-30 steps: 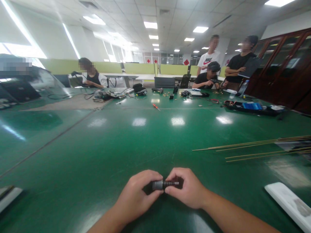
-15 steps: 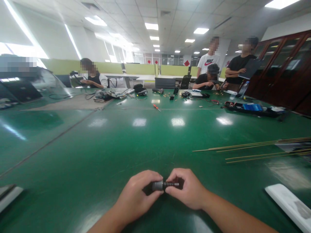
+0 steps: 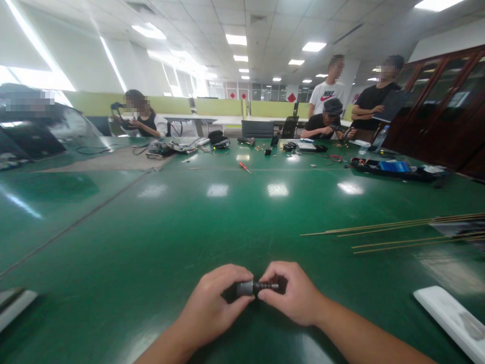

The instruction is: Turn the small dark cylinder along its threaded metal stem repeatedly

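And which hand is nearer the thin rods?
Right. The right hand is below and left of the thin rods in view; the left hand is farther away, further left.

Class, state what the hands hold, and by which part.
The left hand grips a grey cylindrical part by its wide body; the right hand appears to pinch its ridged shaft.

- Near, I see the left hand (image 3: 214,301) pinch a grey cylinder (image 3: 245,288) while the right hand (image 3: 297,296) holds its ribbed shaft (image 3: 268,286).
- Right, I see thin rods (image 3: 386,223) and a white slab (image 3: 441,309).
- Far, I see a red screwdriver (image 3: 243,166) on the green table (image 3: 197,217).
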The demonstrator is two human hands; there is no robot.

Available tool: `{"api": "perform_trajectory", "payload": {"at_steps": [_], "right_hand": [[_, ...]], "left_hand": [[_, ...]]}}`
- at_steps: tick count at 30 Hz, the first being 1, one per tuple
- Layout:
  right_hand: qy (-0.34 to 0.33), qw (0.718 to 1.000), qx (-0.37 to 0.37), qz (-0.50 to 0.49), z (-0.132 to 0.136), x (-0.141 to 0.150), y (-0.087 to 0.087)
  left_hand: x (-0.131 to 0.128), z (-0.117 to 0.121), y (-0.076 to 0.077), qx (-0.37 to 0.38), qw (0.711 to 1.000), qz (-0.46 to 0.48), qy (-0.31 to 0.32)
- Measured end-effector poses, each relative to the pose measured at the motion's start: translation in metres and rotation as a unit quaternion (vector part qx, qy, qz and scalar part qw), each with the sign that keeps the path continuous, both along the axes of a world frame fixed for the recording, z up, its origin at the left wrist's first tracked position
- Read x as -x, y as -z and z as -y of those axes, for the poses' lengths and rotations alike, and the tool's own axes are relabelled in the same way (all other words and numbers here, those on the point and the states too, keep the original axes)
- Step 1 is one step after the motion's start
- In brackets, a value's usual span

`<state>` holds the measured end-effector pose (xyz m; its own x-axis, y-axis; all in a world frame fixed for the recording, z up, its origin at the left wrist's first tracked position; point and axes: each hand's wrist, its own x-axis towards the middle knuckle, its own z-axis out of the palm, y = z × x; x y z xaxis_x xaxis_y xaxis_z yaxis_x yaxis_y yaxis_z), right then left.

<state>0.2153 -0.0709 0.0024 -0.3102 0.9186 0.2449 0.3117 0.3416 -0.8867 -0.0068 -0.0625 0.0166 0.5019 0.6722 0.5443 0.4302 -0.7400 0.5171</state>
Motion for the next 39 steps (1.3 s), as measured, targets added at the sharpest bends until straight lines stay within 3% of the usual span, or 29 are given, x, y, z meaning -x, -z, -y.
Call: {"api": "perform_trajectory", "payload": {"at_steps": [39], "right_hand": [[0.009, 1.000, 0.007, 0.015, 0.0007, 0.0001, -0.0026]], "left_hand": [[0.0028, -0.0004, -0.0015, 0.002, 1.000, -0.006, -0.007]]}}
